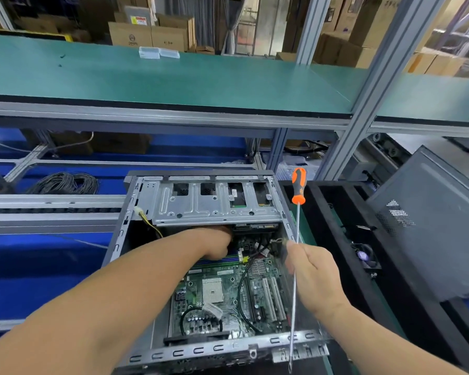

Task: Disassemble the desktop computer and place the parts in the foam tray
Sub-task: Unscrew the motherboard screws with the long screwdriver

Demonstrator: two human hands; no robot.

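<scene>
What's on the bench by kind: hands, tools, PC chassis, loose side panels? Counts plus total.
hands: 2 (left, right)
screwdriver: 1
open computer case: 1
detached side panel: 1
Total: 5

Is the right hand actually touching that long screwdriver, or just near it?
Touching. The head view shows the right hand pinching the screwdriver by its thin metal shaft, with the orange handle pointing up and away above the open computer case.
</scene>
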